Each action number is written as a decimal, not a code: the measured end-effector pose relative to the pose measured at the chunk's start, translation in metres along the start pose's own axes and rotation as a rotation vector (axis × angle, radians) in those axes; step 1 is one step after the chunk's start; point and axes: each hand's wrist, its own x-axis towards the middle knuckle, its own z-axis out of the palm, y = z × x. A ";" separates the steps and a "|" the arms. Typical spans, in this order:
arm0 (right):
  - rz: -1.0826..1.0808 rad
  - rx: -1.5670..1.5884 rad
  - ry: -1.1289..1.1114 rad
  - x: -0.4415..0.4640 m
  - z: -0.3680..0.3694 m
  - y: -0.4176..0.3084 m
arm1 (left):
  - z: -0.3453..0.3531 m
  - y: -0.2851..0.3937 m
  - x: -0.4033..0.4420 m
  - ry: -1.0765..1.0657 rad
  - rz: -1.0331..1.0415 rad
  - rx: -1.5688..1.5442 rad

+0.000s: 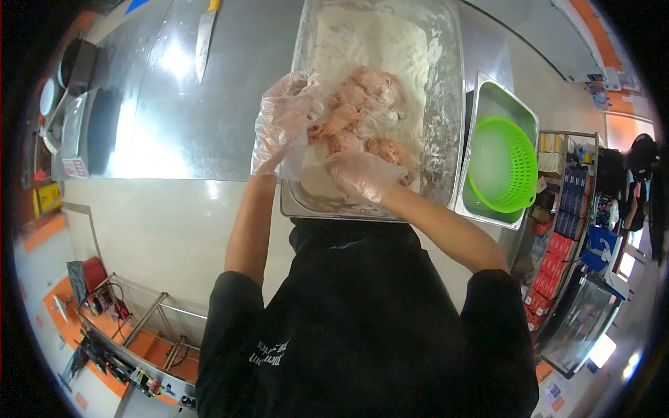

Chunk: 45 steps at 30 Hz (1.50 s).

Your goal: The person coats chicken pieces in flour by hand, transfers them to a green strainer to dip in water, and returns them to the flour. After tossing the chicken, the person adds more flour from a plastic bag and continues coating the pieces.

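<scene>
A deep metal tray of white flour lies in front of me. In it is a heap of raw chicken pieces, partly dusted with flour. My left hand, in a loose clear plastic glove, is at the tray's left side. Its fingers are curved and apart, close to the thin end of one chicken piece. Also in a clear glove, my right hand is low in the tray, its fingers curled against the near chicken pieces. The hand itself partly hides those fingertips.
Right of the tray, a bright green colander sits inside a smaller metal pan. A yellow-handled knife lies on the steel table at the upper left. Shelves with boxes stand at the right, and a metal rack lower left.
</scene>
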 end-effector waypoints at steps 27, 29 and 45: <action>0.077 0.168 0.341 -0.095 -0.075 0.011 | 0.004 0.008 -0.005 0.010 -0.090 0.175; 0.108 0.064 0.832 -0.149 -0.084 0.020 | 0.002 0.010 -0.006 0.007 -0.093 0.143; 0.294 0.037 0.534 -0.055 -0.136 -0.027 | -0.145 0.032 -0.121 0.417 0.031 -0.147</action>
